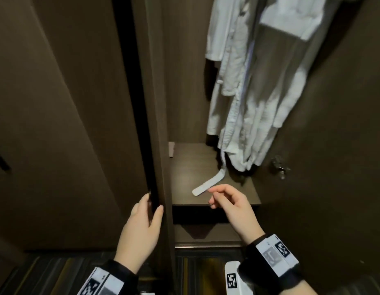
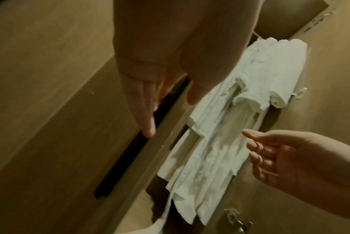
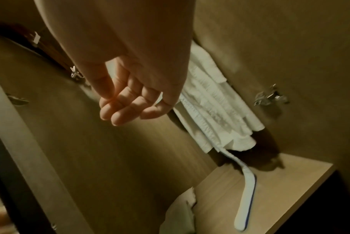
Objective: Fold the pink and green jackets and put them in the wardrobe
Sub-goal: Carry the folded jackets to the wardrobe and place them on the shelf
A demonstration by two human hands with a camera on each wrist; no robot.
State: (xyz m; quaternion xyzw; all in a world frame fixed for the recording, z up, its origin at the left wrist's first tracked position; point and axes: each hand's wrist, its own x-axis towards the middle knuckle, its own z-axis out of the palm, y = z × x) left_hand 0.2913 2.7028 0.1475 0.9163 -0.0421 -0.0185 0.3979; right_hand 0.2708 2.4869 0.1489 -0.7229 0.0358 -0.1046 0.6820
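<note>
Dark brown wooden wardrobe door (image 1: 151, 124) is gripped at its edge by the left hand (image 1: 140, 226), the right hand (image 1: 229, 206) hangs loosely curled and empty, so fetching the jackets probably follows.

Wardrobe (image 1: 184, 60) panels dark brown, wood grain. Hanging robes (image 1: 248, 81) white; belt (image 3: 246, 197) white, blue edge stripe. Wristbands (image 1: 270, 265) black, white tags with black square codes.

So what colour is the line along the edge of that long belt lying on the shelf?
Blue, on the long white fabric belt; the right wrist view shows it best.
</note>
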